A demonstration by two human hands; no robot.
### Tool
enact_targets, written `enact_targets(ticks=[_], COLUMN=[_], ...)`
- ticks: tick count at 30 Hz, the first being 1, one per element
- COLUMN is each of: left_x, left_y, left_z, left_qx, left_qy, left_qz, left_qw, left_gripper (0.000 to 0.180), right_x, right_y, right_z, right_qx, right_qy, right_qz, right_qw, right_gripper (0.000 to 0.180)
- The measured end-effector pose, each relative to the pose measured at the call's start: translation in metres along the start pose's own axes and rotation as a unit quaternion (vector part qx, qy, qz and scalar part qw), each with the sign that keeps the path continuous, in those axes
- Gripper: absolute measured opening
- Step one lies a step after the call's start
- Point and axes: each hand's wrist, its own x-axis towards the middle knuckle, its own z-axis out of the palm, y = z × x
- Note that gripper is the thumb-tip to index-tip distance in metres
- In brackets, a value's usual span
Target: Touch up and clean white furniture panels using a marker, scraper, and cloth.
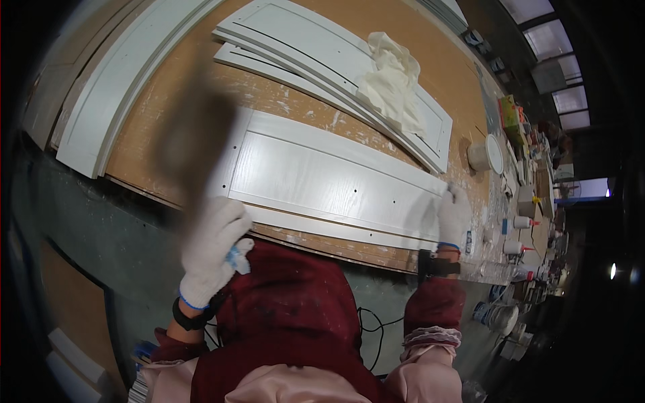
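A long white framed panel with a few small dark holes lies along the table's near edge. My right hand, in a white knitted glove, is closed at the panel's right end. My left hand, gloved the same way, is by the panel's near left corner. Its fingers are curled, and a small light-blue piece shows at the palm side; its kind is unclear. A dark brown blurred shape covers the panel's left end and the area above that hand.
Stacked white panels lie farther back on the brown table, with a crumpled cream cloth on them. Another long white panel stands at the left. A white tub and several bottles are at the right.
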Motion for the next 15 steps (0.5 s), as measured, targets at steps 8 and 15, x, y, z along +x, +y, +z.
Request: enact_targets(ticks=[8, 15], left_x=[0.012, 0.021], left_y=[0.012, 0.002], left_z=[0.028, 0.031], left_qx=[0.104, 0.077], left_qy=[-0.009, 0.003], left_qz=[0.011, 0.036], left_qw=[0.994, 0.996], left_gripper=[0.038, 0.023], right_x=[0.042, 0.023], right_y=[0.086, 0.084], right_z=[0.026, 0.024], right_qx=[-0.146, -0.183], right_qy=[-0.035, -0.004], right_qz=[0.060, -0.022], right_qw=[0.987, 0.983], right_gripper=[0.031, 0.025])
